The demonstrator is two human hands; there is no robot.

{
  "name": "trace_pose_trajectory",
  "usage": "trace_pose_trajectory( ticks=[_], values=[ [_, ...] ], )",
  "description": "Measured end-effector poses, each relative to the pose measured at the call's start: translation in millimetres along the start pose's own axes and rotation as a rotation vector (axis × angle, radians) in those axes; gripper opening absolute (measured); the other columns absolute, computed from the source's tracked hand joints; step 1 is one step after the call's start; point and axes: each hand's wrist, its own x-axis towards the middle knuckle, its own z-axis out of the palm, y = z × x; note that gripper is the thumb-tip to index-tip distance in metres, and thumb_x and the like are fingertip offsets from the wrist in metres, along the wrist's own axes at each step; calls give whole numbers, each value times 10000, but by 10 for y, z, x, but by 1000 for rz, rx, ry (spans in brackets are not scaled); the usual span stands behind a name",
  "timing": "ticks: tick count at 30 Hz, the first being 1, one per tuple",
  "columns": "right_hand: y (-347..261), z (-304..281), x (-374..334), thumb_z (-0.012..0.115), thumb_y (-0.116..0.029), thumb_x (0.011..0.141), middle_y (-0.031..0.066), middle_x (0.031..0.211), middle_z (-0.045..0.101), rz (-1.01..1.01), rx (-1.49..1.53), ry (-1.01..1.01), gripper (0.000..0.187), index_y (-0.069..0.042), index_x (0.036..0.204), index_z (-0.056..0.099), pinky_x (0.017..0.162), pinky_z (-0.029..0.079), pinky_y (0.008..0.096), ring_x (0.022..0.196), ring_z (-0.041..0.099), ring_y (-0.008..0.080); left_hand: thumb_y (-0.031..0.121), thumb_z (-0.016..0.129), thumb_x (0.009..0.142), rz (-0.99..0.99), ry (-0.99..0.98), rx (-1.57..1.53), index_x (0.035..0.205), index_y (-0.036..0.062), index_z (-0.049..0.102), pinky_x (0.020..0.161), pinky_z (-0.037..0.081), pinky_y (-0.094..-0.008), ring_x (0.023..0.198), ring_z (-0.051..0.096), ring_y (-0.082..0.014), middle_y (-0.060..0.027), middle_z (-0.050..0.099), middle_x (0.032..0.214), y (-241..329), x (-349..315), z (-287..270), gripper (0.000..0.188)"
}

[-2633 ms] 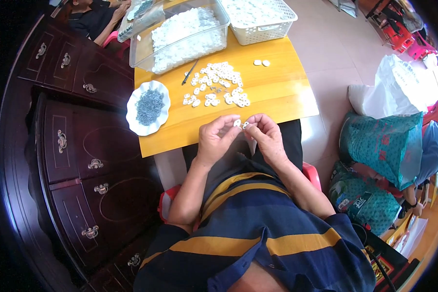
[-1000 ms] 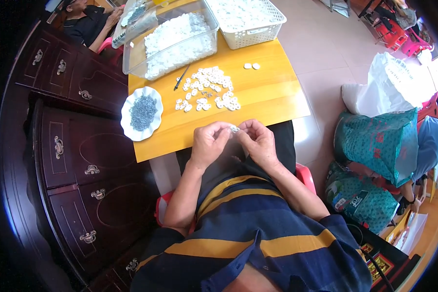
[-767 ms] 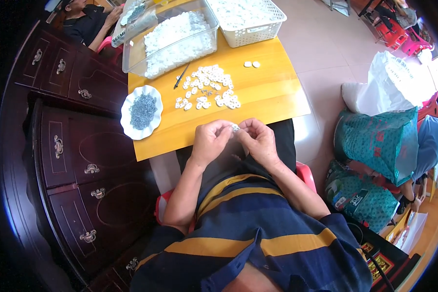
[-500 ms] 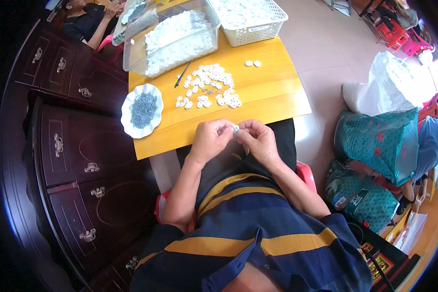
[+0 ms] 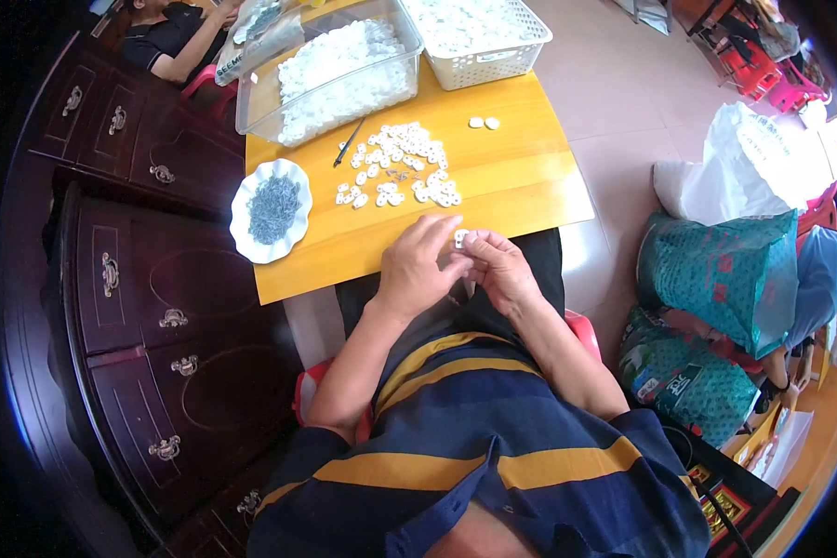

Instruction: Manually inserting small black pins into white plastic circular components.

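Note:
Between the thumb and fingers of my right hand (image 5: 504,272) is a small white plastic piece (image 5: 460,238) with dark holes, held just off the table's near edge. Close beside it, my left hand (image 5: 417,264) has its fingers stretched out and its thumb apart, with nothing visible in it. Several similar white pieces (image 5: 402,142) lie scattered on the yellow wooden table (image 5: 507,177), just beyond my hands. A few tiny metal parts (image 5: 403,175) rest among them.
A scalloped white plate (image 5: 242,234) of small grey metal parts (image 5: 274,206) sits at the left. Behind are a clear bin (image 5: 251,107) and a white basket (image 5: 488,70), both full of white pieces. A dark thin tool (image 5: 348,142) lies near the bin. Teal bags (image 5: 716,270) stand at right.
My left hand has let go of the white piece and moved slightly right with its fingers opened. My right hand keeps the piece, now turned so its holes show.

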Motion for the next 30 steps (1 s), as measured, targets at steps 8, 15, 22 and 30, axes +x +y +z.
trace_pose_trajectory(
  ticks=[8, 15, 22, 30],
  values=[
    [69, -93, 55, 658, -217, 1032, 51, 1021, 743, 31, 113, -26, 157, -79, 1101, 683, 826, 608, 316, 911, 733, 157, 89, 826, 789, 14, 9, 9, 1098, 54, 734, 760, 586, -366, 848, 722, -266, -101, 723, 1029, -31, 1, 41, 325],
    [8, 11, -10, 639, -209, 1038, 51, 1005, 745, 61, 87, 24, 175, -57, 1107, 691, 831, 611, 315, 885, 731, 146, 94, 826, 794, 18, -27, -29, 1074, 42, 736, 737, 580, -359, 804, 714, -255, -103, 726, 990, -43, -15, -2, 298],
    [59, -66, 27, 668, -200, 1022, 24, 938, 738, 21, 15, -17, 146, -64, 1057, 708, 782, 589, 279, 845, 705, 112, 102, 831, 791, 38, -19, -24, 1042, 31, 742, 760, 583, -367, 847, 722, -281, -114, 737, 973, -22, -3, -12, 276],
    [53, 127, -90, 690, -197, 1014, -6, 857, 683, -108, -31, 101, 143, -57, 993, 707, 727, 496, 234, 730, 601, 80, 80, 786, 807, 139, 60, -66, 976, 45, 718, 717, 569, -394, 833, 708, -304, -109, 723, 911, -55, 22, 11, 186]
  ],
)
